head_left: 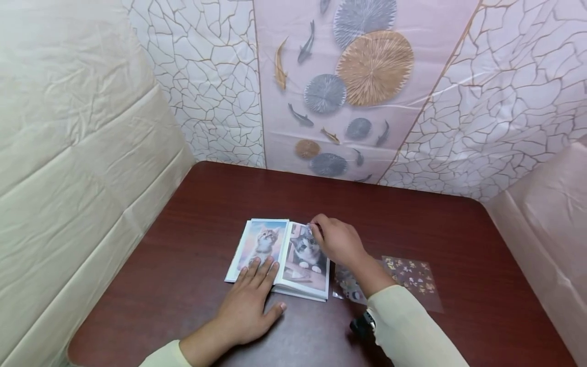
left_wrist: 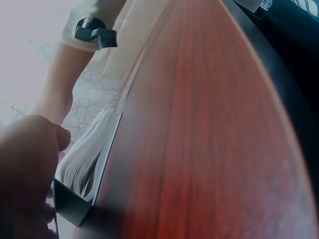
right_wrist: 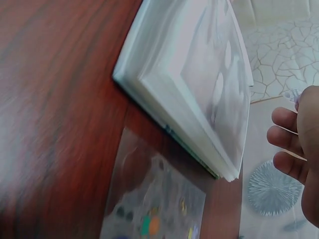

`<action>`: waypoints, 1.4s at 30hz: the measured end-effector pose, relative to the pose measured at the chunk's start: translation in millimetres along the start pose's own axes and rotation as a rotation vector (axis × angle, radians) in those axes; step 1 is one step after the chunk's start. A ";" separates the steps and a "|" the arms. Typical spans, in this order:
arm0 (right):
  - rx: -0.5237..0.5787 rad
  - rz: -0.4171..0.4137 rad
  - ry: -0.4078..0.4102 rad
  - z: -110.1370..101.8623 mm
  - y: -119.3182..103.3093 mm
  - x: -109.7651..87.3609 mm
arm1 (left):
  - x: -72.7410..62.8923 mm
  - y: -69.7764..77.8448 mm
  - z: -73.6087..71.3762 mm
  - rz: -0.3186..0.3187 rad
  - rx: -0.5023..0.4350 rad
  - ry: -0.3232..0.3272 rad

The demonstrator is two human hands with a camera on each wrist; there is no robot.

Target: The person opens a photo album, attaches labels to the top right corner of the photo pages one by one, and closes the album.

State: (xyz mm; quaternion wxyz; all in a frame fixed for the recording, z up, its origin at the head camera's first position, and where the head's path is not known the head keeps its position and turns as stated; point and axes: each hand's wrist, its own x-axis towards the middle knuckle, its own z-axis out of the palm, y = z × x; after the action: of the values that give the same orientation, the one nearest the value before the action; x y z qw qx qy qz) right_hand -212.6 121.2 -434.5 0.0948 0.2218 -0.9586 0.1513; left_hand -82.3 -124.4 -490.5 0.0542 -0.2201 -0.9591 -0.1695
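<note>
An open album (head_left: 266, 244) with kitten pictures lies on the dark red table (head_left: 183, 244). My left hand (head_left: 259, 267) lies flat with straight fingers on the lower part of the left page. My right hand (head_left: 316, 229) is at the top of the right page (head_left: 302, 257), its fingertips pinching a small clear piece. In the right wrist view the album (right_wrist: 199, 99) shows edge-on, with the curled fingers (right_wrist: 286, 144) beside it. The left wrist view shows the stack of pages (left_wrist: 87, 159) next to my left hand (left_wrist: 25, 169).
A clear sticker sheet (head_left: 412, 278) with small coloured figures lies right of the album, also in the right wrist view as the sheet (right_wrist: 154, 199). A second clear sheet (head_left: 348, 288) is partly under my right forearm. Patterned covered walls close in the table at the back and sides.
</note>
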 end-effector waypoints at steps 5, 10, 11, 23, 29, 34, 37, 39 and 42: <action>-0.024 0.002 -0.005 8.7 -6.3 16.8 | -0.2 -1.9 0.9 0.000 0.025 -0.001; -0.049 -0.002 -0.027 17.0 -13.0 31.0 | 0.4 -1.4 0.3 0.000 0.037 0.006; -0.051 -0.002 -0.032 18.3 -14.3 33.4 | 0.6 -1.2 0.0 0.000 0.038 0.008; -0.079 -0.015 -0.100 34.7 -22.6 51.2 | 0.0 0.1 -0.2 0.001 0.034 0.020; -0.153 -0.022 -0.120 36.5 -25.5 55.6 | 0.9 -0.6 1.8 0.005 0.027 0.019; -0.234 -0.057 -0.162 37.0 -28.9 58.4 | 0.4 -0.6 1.2 0.005 0.009 0.016; -0.282 -0.106 -0.149 37.4 -31.5 59.7 | -0.2 -0.2 0.0 0.006 -0.002 0.016; -0.305 -0.130 -0.128 38.2 -32.6 60.0 | -0.3 0.1 -0.5 0.006 -0.002 0.014; -0.335 -0.154 -0.092 39.5 -33.3 59.5 | -0.3 0.7 -0.8 0.006 0.003 0.011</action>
State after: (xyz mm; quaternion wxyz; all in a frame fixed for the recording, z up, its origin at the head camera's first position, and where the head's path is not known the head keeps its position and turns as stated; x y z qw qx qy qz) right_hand -254.6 55.9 -448.3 0.0976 0.2825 -0.9539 -0.0283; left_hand -81.7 -124.3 -489.6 0.0605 -0.2221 -0.9583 -0.1691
